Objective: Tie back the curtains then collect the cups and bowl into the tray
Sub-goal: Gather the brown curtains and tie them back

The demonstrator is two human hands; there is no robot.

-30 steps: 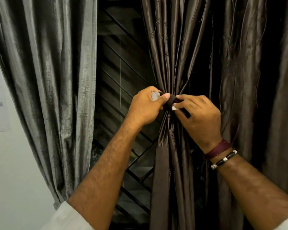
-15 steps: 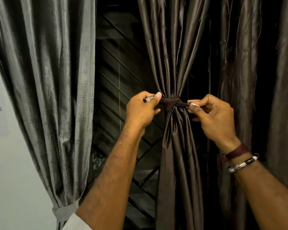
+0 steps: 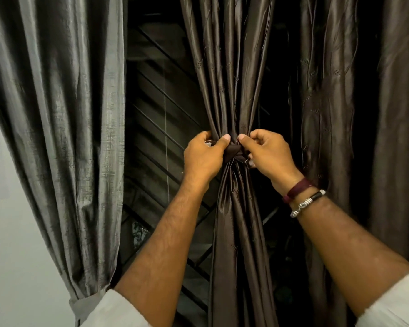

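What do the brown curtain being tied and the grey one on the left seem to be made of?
Brown curtain: looks like a smooth satin-type fabric, perhaps polyester or silk; bright sheen runs along its folds, with small stitched motifs.
Grey curtain: seems a coarser slubbed weave, duller, with a streaky crosshatch texture.
Tie band: matching dark brown cloth, pinched by the left hand and right hand.

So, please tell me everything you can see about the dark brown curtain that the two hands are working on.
The dark brown curtain looks like shiny, satin-like fabric with faint stitched dots. It hangs in long vertical folds, gathered into a narrow waist by a tie band of matching cloth, then spreads again below. The left hand and right hand pinch the band at the knot from either side. Behind it shows a dark window grille.
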